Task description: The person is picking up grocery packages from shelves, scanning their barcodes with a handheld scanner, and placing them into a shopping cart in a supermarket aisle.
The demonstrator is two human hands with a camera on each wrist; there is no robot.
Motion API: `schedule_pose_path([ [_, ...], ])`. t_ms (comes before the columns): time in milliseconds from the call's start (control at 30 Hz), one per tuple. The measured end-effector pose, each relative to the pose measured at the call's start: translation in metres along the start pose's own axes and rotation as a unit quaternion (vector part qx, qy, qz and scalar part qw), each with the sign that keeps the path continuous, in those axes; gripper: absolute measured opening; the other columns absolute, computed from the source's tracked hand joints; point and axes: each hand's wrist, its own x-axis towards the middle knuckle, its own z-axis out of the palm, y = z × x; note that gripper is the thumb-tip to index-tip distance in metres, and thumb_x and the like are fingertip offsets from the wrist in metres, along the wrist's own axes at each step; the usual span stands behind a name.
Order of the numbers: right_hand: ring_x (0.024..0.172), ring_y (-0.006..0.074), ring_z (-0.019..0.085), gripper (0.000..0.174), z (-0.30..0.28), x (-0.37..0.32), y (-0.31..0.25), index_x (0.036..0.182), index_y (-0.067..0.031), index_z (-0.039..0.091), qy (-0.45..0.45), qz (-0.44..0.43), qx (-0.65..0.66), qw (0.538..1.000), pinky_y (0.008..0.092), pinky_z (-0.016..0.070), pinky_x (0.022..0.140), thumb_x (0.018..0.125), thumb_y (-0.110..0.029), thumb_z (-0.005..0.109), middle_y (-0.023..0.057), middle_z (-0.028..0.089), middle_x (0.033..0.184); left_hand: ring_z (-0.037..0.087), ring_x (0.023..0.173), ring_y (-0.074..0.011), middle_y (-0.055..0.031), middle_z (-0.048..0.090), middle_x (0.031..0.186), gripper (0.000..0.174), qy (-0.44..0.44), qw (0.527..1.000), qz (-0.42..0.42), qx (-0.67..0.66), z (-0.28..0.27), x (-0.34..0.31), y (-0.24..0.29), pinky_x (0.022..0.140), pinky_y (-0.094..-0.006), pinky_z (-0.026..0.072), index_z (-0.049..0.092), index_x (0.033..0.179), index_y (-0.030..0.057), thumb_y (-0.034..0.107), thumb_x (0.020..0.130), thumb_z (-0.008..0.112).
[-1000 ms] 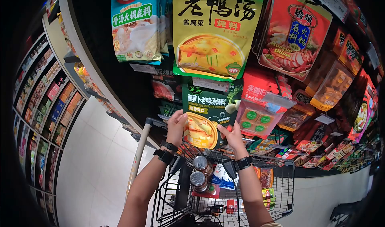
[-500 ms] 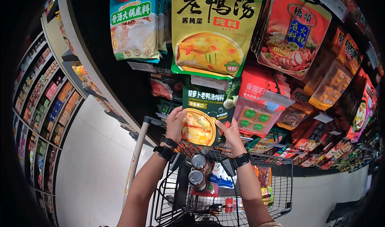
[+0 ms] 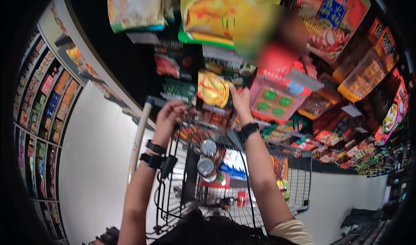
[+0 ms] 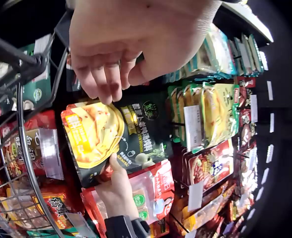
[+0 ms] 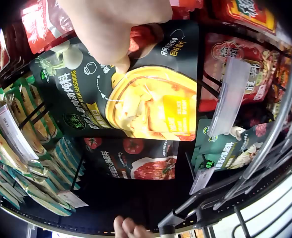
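Jars (image 3: 206,169) sit in the cart (image 3: 308,204); the pouch (image 3: 213,89) beyond.

2 silver-topped jars (image 3: 206,168) in black wire cart (image 3: 189,171); blue-white packet (image 3: 235,163) beside.

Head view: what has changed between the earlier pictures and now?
The left hand has let go of the dark soup packet and drawn off left; the packet appears nearer the yellow pouch above. The right hand keeps its grip; the jars stay put.

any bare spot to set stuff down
Floor, between the left shelves and cart; inside, a strip between the orange packet and right rim. Crowded: around the jars and blue bag, and the rack right of the pouch.
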Motion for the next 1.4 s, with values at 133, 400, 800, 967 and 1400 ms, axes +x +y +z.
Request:
schedule_pose_path([
  [133, 0.077, 0.0245, 0.063, 0.041, 0.002, -0.008, 0.003, 0.096, 0.0033, 0.057, 0.068, 0.041, -0.114, 0.99, 0.0345, 0.048, 0.072, 0.075, -0.028, 0.072, 0.0168, 0.065, 0.082, 0.058, 0.089, -0.011, -0.0034, 0.062, 0.096, 0.024, -0.009, 0.988, -0.066, 0.136, -0.012, -0.071, 0.042, 0.079, -0.0246, 0.044, 0.053, 0.11, 0.0043, 0.02, 0.093, 0.049],
  [400, 0.09, 0.027, 0.061, 0.06, -0.04, -0.082, 0.017, 0.123, 0.0038, 0.041, -0.03, 0.155, -0.073, 0.985, 0.0347, 0.0487, 0.08, 0.077, -0.023, 0.07, 0.0153, 0.061, 0.103, 0.054, 0.094, -0.0141, -0.0059, 0.059, 0.094, 0.026, -0.091, 0.951, -0.096, 0.279, -0.025, -0.164, 0.103, 0.085, -0.0276, 0.0398, 0.052, 0.113, -0.0008, 0.014, 0.092, 0.048],
  [800, 0.083, 0.0138, 0.06, 0.023, -0.346, -0.32, 0.007, 0.101, 0.0001, 0.057, 0.027, 0.35, -0.169, 0.921, 0.0267, 0.048, 0.072, 0.085, -0.017, 0.06, 0.0062, 0.062, 0.087, 0.042, 0.118, -0.0381, -0.0248, 0.041, 0.128, 0.074, 0.04, 0.7, -0.026, 0.713, -0.109, -0.27, 0.035, 0.095, -0.0406, 0.0376, 0.02, 0.139, 0.0029, 0.018, 0.082, 0.065],
  [967, 0.081, 0.0245, 0.063, 0.029, -0.415, -0.395, -0.007, 0.1, 0.0055, 0.055, 0.187, 0.299, -0.433, 0.83, 0.033, 0.0493, 0.073, 0.079, -0.012, 0.065, 0.0158, 0.064, 0.091, 0.053, 0.097, -0.0388, -0.0242, 0.053, 0.108, 0.078, 0.09, 0.761, -0.108, 0.633, -0.09, -0.282, 0.033, 0.084, -0.0408, 0.0441, 0.016, 0.14, 0.0052, 0.009, 0.08, 0.065],
  [1400, 0.122, 0.0387, 0.034, 0.055, -0.414, -0.447, 0.0, 0.115, -0.0003, 0.051, 0.208, 0.254, -0.659, 0.676, 0.0427, 0.0341, 0.1, 0.067, -0.015, 0.073, 0.0238, 0.033, 0.132, 0.056, 0.051, -0.0191, -0.0103, 0.055, 0.067, 0.065, 0.112, 0.806, -0.173, 0.555, -0.093, -0.277, 0.033, 0.041, -0.03, 0.0447, 0.019, 0.135, 0.0128, 0.007, 0.084, 0.059],
])
